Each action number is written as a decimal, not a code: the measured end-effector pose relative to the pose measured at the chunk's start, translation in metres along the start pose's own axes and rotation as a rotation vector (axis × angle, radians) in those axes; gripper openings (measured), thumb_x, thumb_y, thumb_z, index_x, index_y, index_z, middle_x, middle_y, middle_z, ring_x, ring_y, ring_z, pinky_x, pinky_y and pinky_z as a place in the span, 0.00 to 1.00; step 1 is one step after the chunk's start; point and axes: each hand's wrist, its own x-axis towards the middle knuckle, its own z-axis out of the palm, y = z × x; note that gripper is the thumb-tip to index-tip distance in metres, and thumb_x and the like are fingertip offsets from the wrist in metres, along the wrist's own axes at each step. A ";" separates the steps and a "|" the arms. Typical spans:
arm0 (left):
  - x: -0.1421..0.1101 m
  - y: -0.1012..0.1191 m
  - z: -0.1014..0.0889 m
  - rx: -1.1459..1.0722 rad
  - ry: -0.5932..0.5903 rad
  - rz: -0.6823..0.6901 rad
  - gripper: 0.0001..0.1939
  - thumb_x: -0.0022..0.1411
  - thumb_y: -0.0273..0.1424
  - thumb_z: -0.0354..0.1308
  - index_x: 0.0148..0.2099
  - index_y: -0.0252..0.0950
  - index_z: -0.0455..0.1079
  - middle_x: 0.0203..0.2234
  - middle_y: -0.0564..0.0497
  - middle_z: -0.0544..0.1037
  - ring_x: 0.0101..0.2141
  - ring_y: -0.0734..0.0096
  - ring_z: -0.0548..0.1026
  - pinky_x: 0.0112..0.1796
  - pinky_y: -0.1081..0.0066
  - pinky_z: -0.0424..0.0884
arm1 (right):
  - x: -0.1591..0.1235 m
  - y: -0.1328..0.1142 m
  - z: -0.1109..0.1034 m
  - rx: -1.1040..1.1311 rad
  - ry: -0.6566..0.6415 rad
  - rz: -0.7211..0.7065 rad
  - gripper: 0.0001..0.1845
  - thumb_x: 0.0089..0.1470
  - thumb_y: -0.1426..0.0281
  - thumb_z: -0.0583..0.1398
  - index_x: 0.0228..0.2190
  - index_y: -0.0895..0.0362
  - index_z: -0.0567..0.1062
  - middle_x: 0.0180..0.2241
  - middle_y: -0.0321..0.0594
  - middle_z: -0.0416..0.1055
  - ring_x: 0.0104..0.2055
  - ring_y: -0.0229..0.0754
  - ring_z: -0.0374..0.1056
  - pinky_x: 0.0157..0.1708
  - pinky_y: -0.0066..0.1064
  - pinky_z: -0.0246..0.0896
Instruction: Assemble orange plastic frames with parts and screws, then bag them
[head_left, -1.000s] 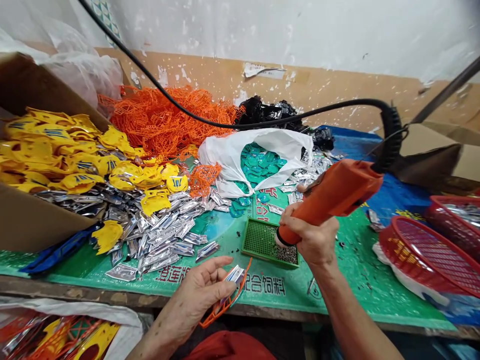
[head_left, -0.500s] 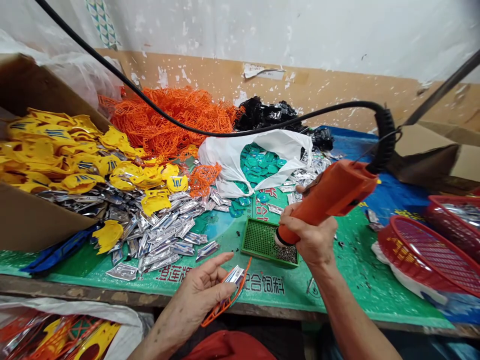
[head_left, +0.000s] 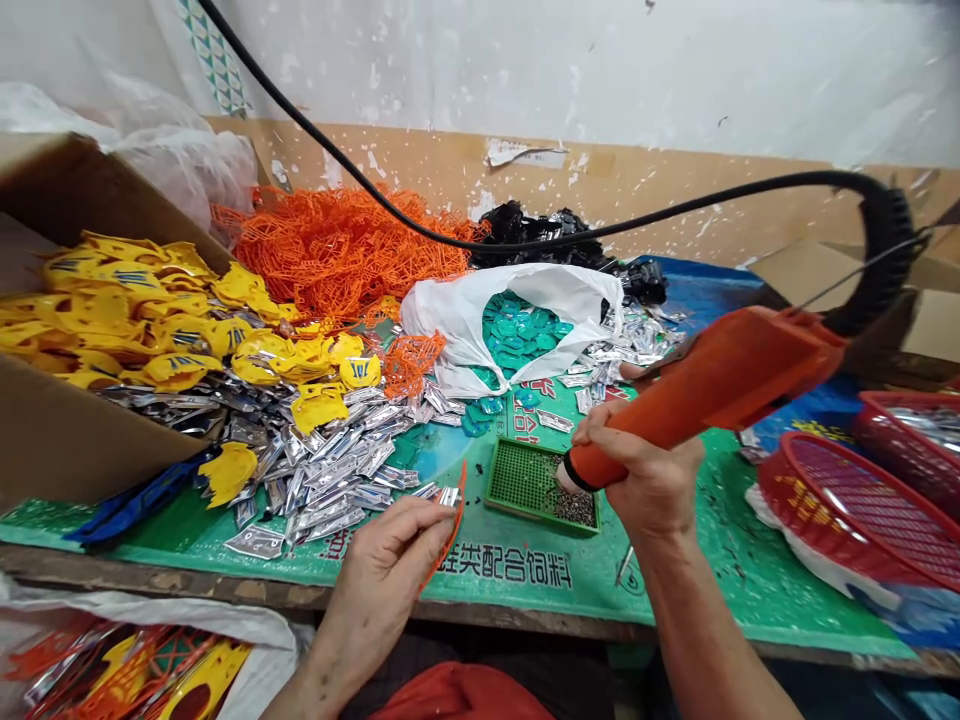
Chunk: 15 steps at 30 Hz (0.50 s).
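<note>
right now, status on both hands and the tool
Right hand gripping orange tool, tip over green tray. Left hand pinching orange piece. Black cable clear of tray.

A white wall (head_left: 465,70), flecked and scuffed, rose above a tan band (head_left: 427,160) where paint had chipped. Torn paper (head_left: 525,154) clung to the band; a patterned strip (head_left: 214,55) ran down at left. Below stood a workbench (head_left: 210,585) under a printed green cover (head_left: 757,610), which glinted with light.
</note>
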 end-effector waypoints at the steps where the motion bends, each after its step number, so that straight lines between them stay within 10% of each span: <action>1: 0.003 0.001 0.001 0.046 0.031 0.060 0.09 0.59 0.33 0.57 0.35 0.40 0.79 0.32 0.50 0.77 0.35 0.66 0.73 0.38 0.70 0.67 | -0.001 -0.003 0.002 0.036 0.012 0.004 0.07 0.35 0.74 0.67 0.22 0.58 0.74 0.21 0.33 0.69 0.22 0.38 0.65 0.26 0.35 0.62; 8: 0.032 0.004 0.023 0.422 0.097 0.449 0.10 0.60 0.26 0.55 0.38 0.35 0.78 0.31 0.45 0.76 0.35 0.63 0.74 0.39 0.65 0.69 | -0.006 -0.016 0.020 0.239 -0.040 0.047 0.07 0.36 0.76 0.65 0.23 0.57 0.73 0.20 0.32 0.68 0.21 0.38 0.65 0.26 0.36 0.63; 15: 0.052 0.003 0.026 0.402 -0.151 0.410 0.07 0.59 0.27 0.59 0.37 0.35 0.78 0.34 0.44 0.77 0.39 0.60 0.72 0.41 0.63 0.68 | -0.004 -0.019 0.030 0.310 -0.128 0.071 0.07 0.36 0.74 0.63 0.24 0.56 0.73 0.20 0.32 0.68 0.23 0.39 0.65 0.27 0.35 0.63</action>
